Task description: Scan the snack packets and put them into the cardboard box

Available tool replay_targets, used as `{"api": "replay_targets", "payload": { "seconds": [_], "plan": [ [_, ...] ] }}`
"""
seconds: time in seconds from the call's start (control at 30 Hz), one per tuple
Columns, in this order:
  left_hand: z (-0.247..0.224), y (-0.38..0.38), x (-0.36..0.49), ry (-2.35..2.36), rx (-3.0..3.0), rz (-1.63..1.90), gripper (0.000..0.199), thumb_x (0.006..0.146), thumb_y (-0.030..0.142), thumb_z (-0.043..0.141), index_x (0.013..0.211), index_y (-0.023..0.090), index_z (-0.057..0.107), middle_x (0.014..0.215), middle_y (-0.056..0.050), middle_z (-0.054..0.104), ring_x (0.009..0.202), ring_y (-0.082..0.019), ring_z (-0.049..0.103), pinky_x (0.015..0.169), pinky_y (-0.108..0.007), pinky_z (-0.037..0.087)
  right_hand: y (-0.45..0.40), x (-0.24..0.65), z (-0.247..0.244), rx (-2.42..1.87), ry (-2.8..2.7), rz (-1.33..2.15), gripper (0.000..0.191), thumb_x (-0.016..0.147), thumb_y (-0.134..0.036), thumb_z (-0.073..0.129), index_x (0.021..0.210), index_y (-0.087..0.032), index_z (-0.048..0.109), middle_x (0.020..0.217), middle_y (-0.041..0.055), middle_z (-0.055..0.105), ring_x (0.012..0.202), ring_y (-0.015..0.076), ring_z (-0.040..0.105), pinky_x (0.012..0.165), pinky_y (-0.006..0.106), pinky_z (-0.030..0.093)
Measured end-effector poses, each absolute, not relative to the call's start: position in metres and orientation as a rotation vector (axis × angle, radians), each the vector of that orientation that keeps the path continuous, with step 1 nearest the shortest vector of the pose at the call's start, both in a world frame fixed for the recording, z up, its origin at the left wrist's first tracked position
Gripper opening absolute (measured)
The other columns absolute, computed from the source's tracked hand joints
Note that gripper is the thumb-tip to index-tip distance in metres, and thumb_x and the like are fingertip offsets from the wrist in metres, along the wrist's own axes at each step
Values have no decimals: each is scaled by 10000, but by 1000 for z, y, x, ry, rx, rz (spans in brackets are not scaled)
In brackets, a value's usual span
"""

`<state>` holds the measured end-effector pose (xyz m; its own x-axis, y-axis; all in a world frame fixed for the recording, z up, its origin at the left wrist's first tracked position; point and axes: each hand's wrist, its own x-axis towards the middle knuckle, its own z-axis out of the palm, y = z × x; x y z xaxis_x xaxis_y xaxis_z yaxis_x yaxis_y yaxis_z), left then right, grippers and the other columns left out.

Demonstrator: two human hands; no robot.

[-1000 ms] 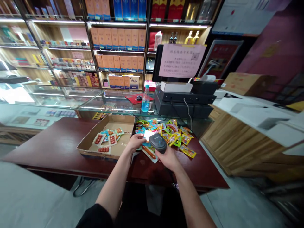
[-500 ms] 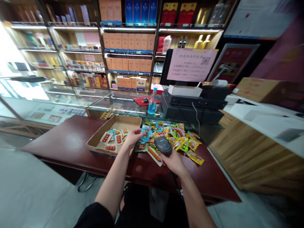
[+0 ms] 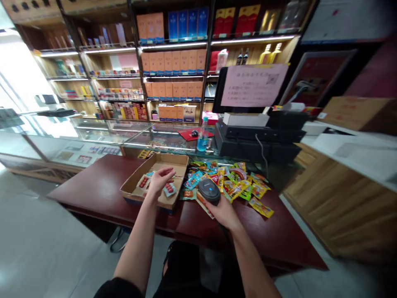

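Note:
My left hand point(image 3: 161, 181) hovers over a shallow cardboard box point(image 3: 132, 182), its fingers stretched out and holding nothing. Inside the box lie several small sausage packets; one clear packet with red sausages point(image 3: 169, 189) shows just beside the fingers, while others are partly hidden by the hand. My right hand point(image 3: 221, 211) is wrapped around a black handheld barcode scanner point(image 3: 209, 190), its head over the near left edge of a pile of snack packets point(image 3: 237, 189). Under the scanner, a long sausage packet point(image 3: 203, 203) is partly covered. A blue packet point(image 3: 194, 180) lies left of the scanner head.
The dark red table point(image 3: 102, 186) meets a glass counter point(image 3: 164, 138) at the back. On that counter stand a blue drink bottle point(image 3: 202, 138), a mouse on a red mat point(image 3: 183, 134) and a monitor with a pink paper sign point(image 3: 249, 87). Wooden cabinet point(image 3: 322, 198) at right.
My left hand has moved left, from a blue packet at the pile's edge to above the cardboard box, and its fingers have opened. My right hand keeps the scanner near the same spot.

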<state>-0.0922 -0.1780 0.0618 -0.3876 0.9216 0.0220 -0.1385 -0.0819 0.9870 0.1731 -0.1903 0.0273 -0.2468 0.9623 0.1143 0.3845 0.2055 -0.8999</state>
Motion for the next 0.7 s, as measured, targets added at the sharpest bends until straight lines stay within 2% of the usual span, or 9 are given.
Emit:
{"api": "replay_targets", "payload": {
  "seconds": [0.1, 0.33, 0.5, 0.6, 0.7],
  "plan": [
    [56, -163, -44, 1302, 1011, 1482, 591, 522, 448, 913, 971, 102, 745, 846, -80, 749, 749, -182, 691, 639, -273, 577, -194, 201, 25, -1327, -1696, 903, 293, 760, -373, 679, 979, -179, 692, 708, 55, 738, 722, 246, 729, 653, 310, 555],
    [26, -130, 98, 1123, 1216, 1147, 416, 611, 349, 883, 929, 118, 747, 847, -77, 751, 713, -172, 687, 618, -258, 546, -215, 288, 18, -1578, -1450, 867, 178, 752, -338, 645, 837, -182, 651, 569, 22, 679, 492, 203, 661, 501, 279, 509],
    [7, -120, 184, 1175, 1562, 939, 246, 723, 241, 794, 942, 135, 755, 876, -81, 760, 802, -184, 703, 756, -278, 541, -234, 341, 21, -1703, -1296, 807, 114, 736, -302, 647, 750, -189, 639, 540, 17, 658, 471, 185, 643, 446, 250, 481],
    [4, -119, 219, 1218, 1892, 816, 234, 782, 218, 730, 1003, 144, 753, 948, -91, 758, 877, -209, 697, 821, -306, 527, -241, 363, 15, -1733, -1235, 758, 116, 738, -296, 650, 788, -193, 642, 559, 7, 666, 478, 176, 649, 439, 235, 480],
    [3, -116, 241, 1254, 2255, 658, 286, 839, 131, 618, 1101, 155, 732, 1112, -121, 724, 1049, -233, 657, 944, -329, 482, -246, 377, 8, -1749, -1202, 736, 111, 758, -307, 637, 784, -199, 632, 542, -3, 659, 466, 167, 646, 436, 225, 484]
  ]
}}
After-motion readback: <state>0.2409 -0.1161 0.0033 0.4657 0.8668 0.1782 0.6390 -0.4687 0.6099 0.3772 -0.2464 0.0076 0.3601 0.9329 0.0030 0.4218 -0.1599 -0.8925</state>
